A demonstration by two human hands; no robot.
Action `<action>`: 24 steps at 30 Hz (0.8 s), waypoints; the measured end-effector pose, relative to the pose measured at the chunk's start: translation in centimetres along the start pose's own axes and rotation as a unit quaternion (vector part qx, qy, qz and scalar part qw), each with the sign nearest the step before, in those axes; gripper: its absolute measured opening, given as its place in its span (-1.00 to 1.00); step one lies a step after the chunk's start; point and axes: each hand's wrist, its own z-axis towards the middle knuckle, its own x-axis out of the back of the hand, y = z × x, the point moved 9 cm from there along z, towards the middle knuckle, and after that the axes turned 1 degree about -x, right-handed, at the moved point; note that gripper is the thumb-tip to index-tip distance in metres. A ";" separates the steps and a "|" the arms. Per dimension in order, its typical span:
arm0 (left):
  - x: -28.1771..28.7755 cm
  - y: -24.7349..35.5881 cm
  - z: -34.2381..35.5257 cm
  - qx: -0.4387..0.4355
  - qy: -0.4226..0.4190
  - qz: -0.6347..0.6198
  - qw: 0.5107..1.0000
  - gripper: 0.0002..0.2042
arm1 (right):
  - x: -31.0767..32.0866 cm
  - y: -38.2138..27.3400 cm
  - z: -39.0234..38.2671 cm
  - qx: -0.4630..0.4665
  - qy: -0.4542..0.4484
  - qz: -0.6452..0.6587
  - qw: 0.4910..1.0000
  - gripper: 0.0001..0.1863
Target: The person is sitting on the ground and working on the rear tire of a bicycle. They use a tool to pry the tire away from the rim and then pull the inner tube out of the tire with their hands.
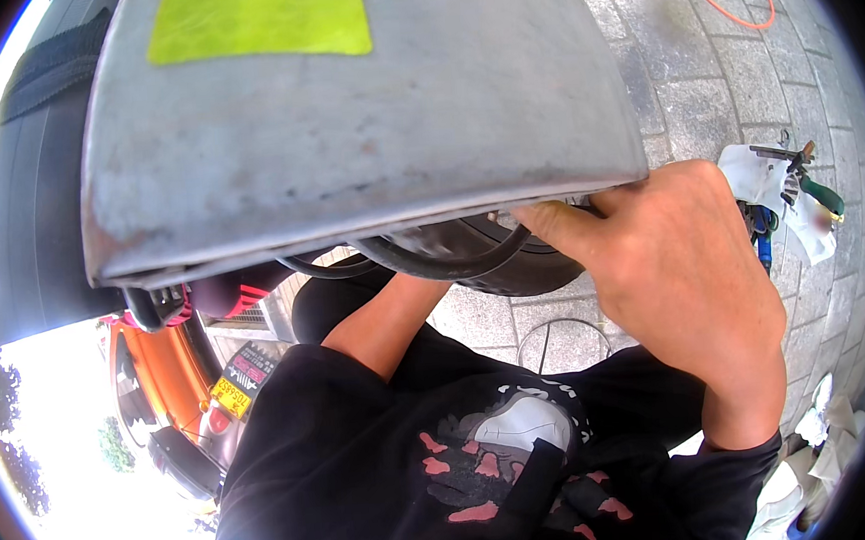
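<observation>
A large grey metal panel [362, 124], with a yellow-green patch [260, 19] on it, fills the upper middle. My right hand [678, 263] is at its lower right corner, thumb and index finger bent in under the edge; the other fingertips are hidden, and so is whatever they grip. Close to the thumb, a black hose [452, 266] loops below the edge. My left forearm [391, 318] reaches up beneath the panel, which hides the hand. A dark tyre [528, 268] shows behind the hose.
On the grey paving [695, 81] to the right, tools with a green-handled one [820, 195] lie on white paper [752, 175]. An orange hose [770, 11] curls at the top right. An orange vehicle [163, 364] stands at the left, and pale cloths [831, 453] lie at the lower right.
</observation>
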 end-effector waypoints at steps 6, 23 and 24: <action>-0.3 0.2 -0.1 -0.004 0.008 0.007 1.000 -0.35 | 0.0 0.1 0.0 -0.002 0.016 0.002 1.000 -0.50; 0.1 2.3 -1.2 -0.011 0.028 0.021 0.999 -0.33 | 0.3 -0.2 0.1 -0.003 0.036 0.007 0.999 -0.46; 0.0 1.8 -0.9 -0.017 0.030 0.030 0.999 -0.32 | 0.2 -0.2 0.0 -0.002 0.031 0.004 1.000 -0.45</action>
